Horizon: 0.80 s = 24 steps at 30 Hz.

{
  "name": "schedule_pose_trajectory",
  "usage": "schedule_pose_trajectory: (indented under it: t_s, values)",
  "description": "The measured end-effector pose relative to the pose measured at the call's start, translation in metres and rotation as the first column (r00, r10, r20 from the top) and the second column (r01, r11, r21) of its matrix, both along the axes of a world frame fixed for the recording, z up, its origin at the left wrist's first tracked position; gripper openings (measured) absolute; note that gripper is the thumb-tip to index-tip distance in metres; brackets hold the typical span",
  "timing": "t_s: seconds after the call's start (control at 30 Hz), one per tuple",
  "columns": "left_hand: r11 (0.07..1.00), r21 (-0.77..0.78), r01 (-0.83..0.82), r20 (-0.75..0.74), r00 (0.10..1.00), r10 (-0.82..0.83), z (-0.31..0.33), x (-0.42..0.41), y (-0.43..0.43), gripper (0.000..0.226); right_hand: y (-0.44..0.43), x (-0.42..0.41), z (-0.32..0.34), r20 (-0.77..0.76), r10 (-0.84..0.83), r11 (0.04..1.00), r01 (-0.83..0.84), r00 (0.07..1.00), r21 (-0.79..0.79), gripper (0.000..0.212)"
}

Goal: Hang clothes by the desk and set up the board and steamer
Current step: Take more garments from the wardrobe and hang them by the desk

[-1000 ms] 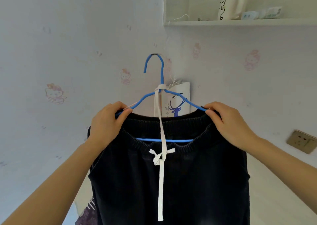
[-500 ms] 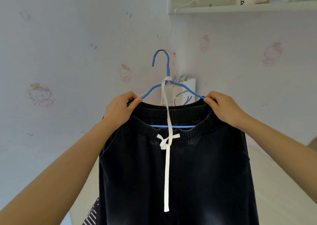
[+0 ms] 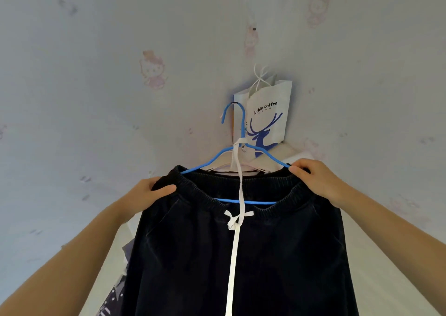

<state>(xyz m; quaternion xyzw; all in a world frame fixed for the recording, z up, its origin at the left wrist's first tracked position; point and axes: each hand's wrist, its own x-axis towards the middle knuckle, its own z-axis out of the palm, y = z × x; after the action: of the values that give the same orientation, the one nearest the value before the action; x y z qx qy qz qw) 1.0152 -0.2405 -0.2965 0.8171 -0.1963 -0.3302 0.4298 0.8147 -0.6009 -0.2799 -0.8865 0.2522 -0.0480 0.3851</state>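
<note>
Facing a pale wallpapered wall with faint pink cartoon prints (image 3: 96, 98), open leftward and above. Holding up black elastic-waisted trousers (image 3: 277, 255), gripping the waistband's left edge with the left hand (image 3: 147, 195), pinching its right edge with the right hand (image 3: 313, 183). Overlapping a white deer-printed paper bag (image 3: 268, 108) with the hook of the thin blue wire hanger (image 3: 205, 163) carrying them. Trailing a flat white drawstring (image 3: 233, 255) down the middle.

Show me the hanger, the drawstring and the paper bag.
hanger (image 3: 260, 202): head view, on its bottom bar.
drawstring (image 3: 233, 262): head view, on its hanging tail.
paper bag (image 3: 268, 120): head view, on its printed front.
</note>
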Motion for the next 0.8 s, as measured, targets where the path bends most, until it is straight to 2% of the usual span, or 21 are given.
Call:
schedule_pose_trajectory:
  t_s: [0.2, 0.4, 0.5, 0.63, 0.8]
  values:
    - [0.973, -0.049, -0.227, -0.024, 0.974, 0.226, -0.047, 0.018, -0.023, 0.028, -0.018, 0.036, -0.037, -0.048, -0.012, 1.000, 0.011, 0.999, -0.022, 0.022]
    - [0.915, -0.127, -0.384, -0.040, 0.923, 0.382, -0.049, 0.065, -0.062, 0.018, -0.040, 0.093, -0.047, -0.088, -0.100, 0.995, 0.099, 0.991, -0.012, 0.025]
    - [0.909, -0.124, -0.398, -0.024, 0.917, 0.398, -0.057, 0.089, -0.077, 0.022, -0.053, 0.125, -0.052, -0.074, -0.073, 0.997, 0.070, 0.995, -0.041, 0.029]
    - [0.925, -0.034, -0.379, -0.063, 0.924, 0.377, -0.090, 0.099, -0.080, 0.021, -0.061, 0.135, -0.095, -0.169, -0.070, 0.997, 0.064, 0.983, -0.036, 0.022]
    - [0.924, 0.039, -0.380, -0.024, 0.924, 0.381, -0.129, 0.106, -0.089, 0.027, -0.069, 0.142, -0.139, -0.244, -0.098, 0.994, 0.084, 0.965, -0.068, 0.017]
